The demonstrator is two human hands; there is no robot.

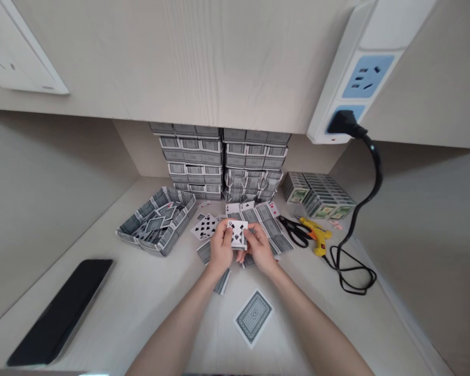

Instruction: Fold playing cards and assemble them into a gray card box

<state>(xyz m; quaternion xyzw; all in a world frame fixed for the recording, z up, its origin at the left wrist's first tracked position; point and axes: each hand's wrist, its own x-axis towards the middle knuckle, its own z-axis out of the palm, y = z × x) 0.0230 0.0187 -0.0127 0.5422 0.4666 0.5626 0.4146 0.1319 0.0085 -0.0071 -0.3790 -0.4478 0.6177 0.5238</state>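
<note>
Both my hands meet over the middle of the desk and grip a small stack of playing cards (238, 233) whose top card is a nine of spades, face up. My left hand (220, 249) pinches its left edge and my right hand (258, 248) its right edge, fingers closed on it. Loose cards (267, 222) lie spread under and behind my hands, some face up, such as a spade card (204, 226). One card (254, 316) lies face down between my forearms.
A tray made of cards (137, 227) stands at left, stacked card boxes (223, 163) against the back wall, more card packs (320, 195) at right. Scissors (293, 230) and a yellow glue gun (316, 236) with black cable lie right. A dark phone (60, 310) lies at front left.
</note>
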